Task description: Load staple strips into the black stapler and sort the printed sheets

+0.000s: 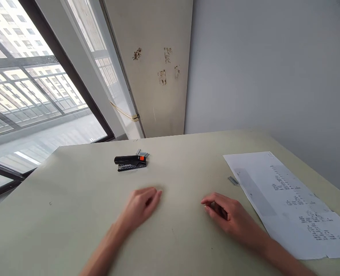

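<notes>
Stapler [131,162] on the far part of the desk [72,230], left of centre; both hands empty.
Work seems paused: left hand [144,203] and right hand [224,212] are loosely curled around nothing, well apart. Taking up the stapler would call for a farther, wider-spread reach, likely by the left hand. It looks black, orange-red near its right end; printed paper [259,180] lies right, beside loose staples [233,180].

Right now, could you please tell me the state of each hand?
Left hand: loosely curled, partly open, nothing visible in it.
Right hand: loosely curled, partly open, nothing visible in it.
</notes>
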Tool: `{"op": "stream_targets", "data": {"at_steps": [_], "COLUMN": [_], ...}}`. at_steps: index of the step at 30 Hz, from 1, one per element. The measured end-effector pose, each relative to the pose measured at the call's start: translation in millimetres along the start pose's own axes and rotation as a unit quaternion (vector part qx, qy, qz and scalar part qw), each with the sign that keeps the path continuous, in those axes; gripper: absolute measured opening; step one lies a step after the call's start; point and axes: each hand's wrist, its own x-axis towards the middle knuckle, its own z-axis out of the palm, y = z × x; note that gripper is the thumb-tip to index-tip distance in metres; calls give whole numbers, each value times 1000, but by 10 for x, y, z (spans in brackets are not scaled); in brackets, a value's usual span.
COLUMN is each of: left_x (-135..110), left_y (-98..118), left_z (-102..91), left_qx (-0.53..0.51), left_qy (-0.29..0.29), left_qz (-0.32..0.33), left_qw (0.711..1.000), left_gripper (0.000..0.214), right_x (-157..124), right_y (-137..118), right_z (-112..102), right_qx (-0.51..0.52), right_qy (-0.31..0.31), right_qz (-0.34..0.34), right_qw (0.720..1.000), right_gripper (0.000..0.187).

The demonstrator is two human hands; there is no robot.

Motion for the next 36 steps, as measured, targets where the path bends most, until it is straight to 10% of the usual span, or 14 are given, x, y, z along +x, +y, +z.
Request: {"op": "stream_targets", "data": {"at_steps": [6,36], "left_x": [-146,-129], "left_y": [171,143], "left_z": [256,227], "left_qx": [76,56], "left_qy": [-45,-48], "left_qz": [37,7], "left_qw": [995,997], "left_gripper": [43,45], "right_x": [7,-17], "right_y": [11,65], "right_z": [-9,-189], "right_qx": [2,-29], "right_qy": [-1,35], "right_qz": [-3,-24], "right_qw": [1000,999], "right_gripper": [24,24]}}
